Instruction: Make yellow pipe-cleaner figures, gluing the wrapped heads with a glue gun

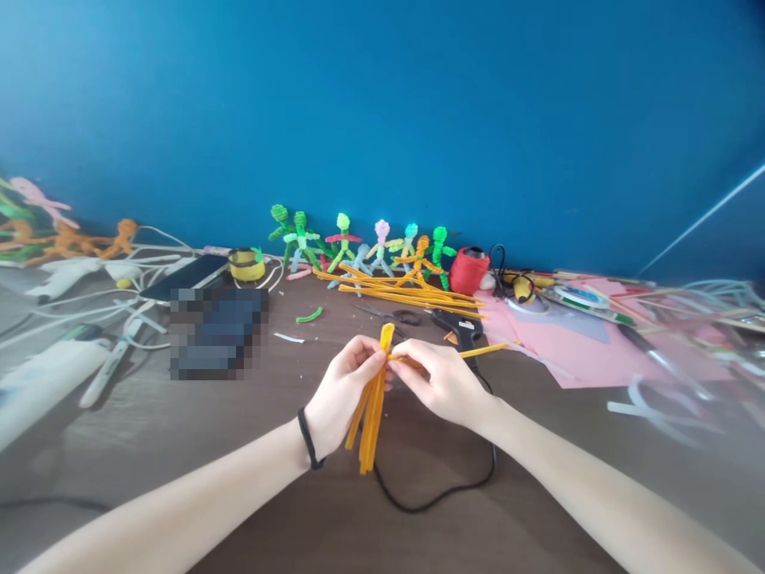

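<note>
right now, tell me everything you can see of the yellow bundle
The bundle is several slim yellow strips, fuzzy like pipe cleaners, gathered lengthwise. Its short top end is blunt; longer loose tails point down toward the wearer, slightly spread. It tilts slightly, over the dark table. The left hand pinches it near the top, where the right hand holds a strip trailing right.

Bright, soft light pales the blue wall [358, 104] at left, dimming toward the upper right; faint sheen lies on the surface [179, 422]. The middle looks fairly crisp, side edges smeared and stretched, 1 patch [218, 335] pixelated.
</note>
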`<state>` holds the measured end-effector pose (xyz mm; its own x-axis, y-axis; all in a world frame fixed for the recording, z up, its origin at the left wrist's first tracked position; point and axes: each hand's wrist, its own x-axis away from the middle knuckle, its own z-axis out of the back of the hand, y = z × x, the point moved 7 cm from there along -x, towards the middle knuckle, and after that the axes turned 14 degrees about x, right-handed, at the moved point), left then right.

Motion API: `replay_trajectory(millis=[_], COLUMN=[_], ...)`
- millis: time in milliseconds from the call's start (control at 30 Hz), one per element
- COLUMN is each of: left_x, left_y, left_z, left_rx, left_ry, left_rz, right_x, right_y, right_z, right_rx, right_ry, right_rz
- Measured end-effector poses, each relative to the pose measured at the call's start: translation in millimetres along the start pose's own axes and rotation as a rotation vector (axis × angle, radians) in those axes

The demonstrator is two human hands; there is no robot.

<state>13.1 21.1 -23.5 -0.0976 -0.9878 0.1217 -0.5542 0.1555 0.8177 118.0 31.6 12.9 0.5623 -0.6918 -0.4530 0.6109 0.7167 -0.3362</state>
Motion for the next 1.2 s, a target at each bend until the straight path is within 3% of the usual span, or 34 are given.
replay_trajectory(millis=[100,333,667,1067,1200], left_x=[1.1,-1.4,-7.8,-5.5,-4.4], left_y=[-0.9,-5.5,-19.9,-20.6,-19.5], left_z=[-1.9,-1.8,6.3,-1.5,-2.8], left_rx=[0.028,0.114,0.149,0.062,0.031], left_ry=[-0.013,-0.075,-0.034,-0.082,-0.083], left_rz=[0.01,0.026,0.163,0.17,0.172], right_x=[0.1,-2.3,6.6,12.1,11.8], right_y=[0.1,11.2,27.3,31.1,29.2], right_z=[1.9,-8.6,-46.4,-29.5,-26.6], right_rx=[0.003,-0.343,-0.768,-0.703,-0.671], right_ry=[0.042,-0.083,-0.206,0.055,0.059], right_rz=[-0.009,-0.236,-0.397,-0.393,-0.353])
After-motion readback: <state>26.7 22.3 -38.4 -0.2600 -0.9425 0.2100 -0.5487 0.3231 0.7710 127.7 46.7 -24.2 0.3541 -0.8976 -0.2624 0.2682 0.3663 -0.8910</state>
